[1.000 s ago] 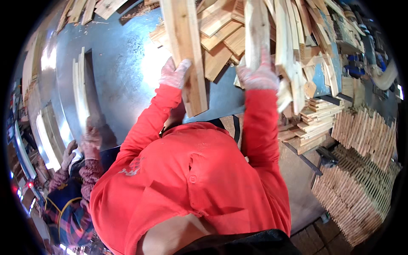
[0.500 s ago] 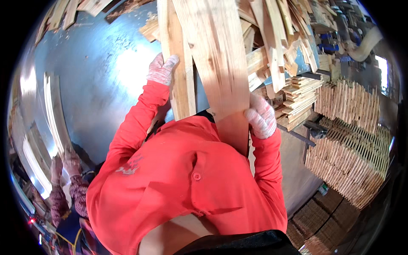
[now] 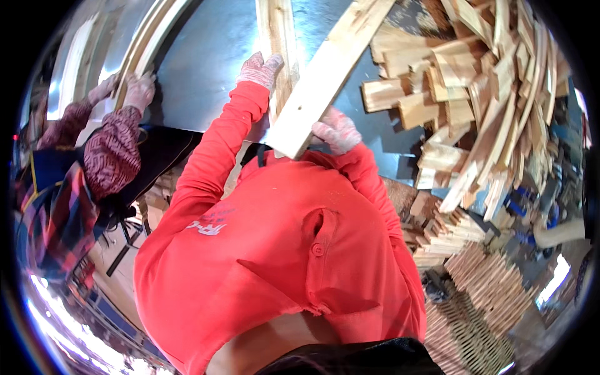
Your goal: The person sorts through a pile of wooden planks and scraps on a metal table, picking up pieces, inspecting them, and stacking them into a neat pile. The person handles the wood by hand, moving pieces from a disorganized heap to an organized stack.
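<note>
Two light wooden boards lie before me, crossing near my chest. My left hand (image 3: pixel 258 70), in a pale speckled glove, grips the edge of the left board (image 3: pixel 275 28), its thumb lying over the top. My right hand (image 3: pixel 338 130), gloved alike, holds the right edge of the other plank (image 3: pixel 334 65) close to its near end. That plank slants away to the far right and lies over part of the left board. Its near end almost touches my red shirt. The fingers under both boards are hidden.
A shiny blue-grey metal table (image 3: pixel 194 69) spreads beneath the boards. Short offcuts and long strips form a heap (image 3: pixel 462 75) on the right, with stacked slats (image 3: pixel 487 281) below it. A co-worker's gloved hands (image 3: pixel 139 90) hold long strips (image 3: pixel 147 37) at the left.
My view has turned, bringing the co-worker and the offcut heap further into sight. The right plank has swung, its far end now pointing right. My right hand has come closer to my left.
</note>
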Available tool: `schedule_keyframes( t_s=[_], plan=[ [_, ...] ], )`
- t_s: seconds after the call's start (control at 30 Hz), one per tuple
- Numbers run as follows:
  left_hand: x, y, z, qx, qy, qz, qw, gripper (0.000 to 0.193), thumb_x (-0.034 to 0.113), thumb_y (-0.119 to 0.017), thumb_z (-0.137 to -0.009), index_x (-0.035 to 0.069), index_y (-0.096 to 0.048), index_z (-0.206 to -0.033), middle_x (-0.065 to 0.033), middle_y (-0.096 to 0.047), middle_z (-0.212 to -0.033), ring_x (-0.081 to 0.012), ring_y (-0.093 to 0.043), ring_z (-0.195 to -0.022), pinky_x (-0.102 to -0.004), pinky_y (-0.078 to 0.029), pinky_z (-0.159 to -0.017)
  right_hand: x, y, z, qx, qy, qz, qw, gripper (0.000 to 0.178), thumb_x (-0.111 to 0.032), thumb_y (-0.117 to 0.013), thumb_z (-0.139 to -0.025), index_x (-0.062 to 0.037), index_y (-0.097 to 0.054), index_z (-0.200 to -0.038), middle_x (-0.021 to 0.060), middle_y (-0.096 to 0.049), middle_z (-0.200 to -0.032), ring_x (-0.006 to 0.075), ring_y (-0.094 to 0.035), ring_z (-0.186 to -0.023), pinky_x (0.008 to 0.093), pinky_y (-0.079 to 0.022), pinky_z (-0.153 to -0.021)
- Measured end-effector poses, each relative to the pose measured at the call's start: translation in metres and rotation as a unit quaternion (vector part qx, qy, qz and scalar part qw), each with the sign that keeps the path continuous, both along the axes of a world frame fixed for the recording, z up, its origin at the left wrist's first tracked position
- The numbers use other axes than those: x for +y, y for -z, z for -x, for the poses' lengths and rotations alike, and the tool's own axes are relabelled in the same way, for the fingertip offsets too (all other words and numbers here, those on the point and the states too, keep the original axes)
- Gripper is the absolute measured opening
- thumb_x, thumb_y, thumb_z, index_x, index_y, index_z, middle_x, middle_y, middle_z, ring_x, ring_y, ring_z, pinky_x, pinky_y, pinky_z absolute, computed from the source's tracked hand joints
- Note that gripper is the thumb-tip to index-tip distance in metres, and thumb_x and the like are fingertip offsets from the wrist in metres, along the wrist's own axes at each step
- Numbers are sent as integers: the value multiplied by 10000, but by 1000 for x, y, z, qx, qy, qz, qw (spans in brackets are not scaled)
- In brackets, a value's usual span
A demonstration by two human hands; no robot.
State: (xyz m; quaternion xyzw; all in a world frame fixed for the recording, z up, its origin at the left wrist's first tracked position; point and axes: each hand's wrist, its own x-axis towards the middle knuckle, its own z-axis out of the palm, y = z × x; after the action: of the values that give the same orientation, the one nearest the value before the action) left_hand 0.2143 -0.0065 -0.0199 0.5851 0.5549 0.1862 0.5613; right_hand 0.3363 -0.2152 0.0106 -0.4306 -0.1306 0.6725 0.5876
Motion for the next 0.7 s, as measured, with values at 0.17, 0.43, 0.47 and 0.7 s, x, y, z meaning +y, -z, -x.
schedule_keyframes(
  t_s=[0.17,0.43,0.47,0.7],
  plan=[
    [61,33,91,312,29,-191,930,582,539,-548,-854,13,-578,-1102,-245,-640,-1052,-447,-588,-1007,-484,-479,-841,20,23,-27,-247,30,194,949,577,-130,-653,-843,56,-387,-1321,169,-601,-1145,245,-645,-923,332,-567,-723],
    [60,13,107,485,123,-154,852,482,457,-583,-845,60,-540,-1115,-241,-638,-1041,-428,-601,-1000,-476,-485,-856,56,30,-42,-284,97,160,940,369,-79,-701,-812,16,-531,-1125,125,-658,-978,166,-631,-767,280,-529,-629],
    [56,2,106,493,119,-155,848,495,453,-605,-834,66,-535,-1135,-238,-641,-1032,-421,-607,-991,-474,-488,-852,54,20,-39,-273,101,115,950,362,-85,-706,-808,13,-541,-1115,119,-656,-963,162,-627,-761,284,-524,-647],
    [60,-114,72,207,137,-691,679,999,419,-744,-713,-24,-242,-1454,-271,-351,-1442,-431,-323,-1352,-526,-255,-1116,75,-50,-52,-668,-27,5,743,439,-288,-718,-768,-27,-585,-1095,151,-658,-864,303,-631,-740,372,-511,-683]
  ],
)
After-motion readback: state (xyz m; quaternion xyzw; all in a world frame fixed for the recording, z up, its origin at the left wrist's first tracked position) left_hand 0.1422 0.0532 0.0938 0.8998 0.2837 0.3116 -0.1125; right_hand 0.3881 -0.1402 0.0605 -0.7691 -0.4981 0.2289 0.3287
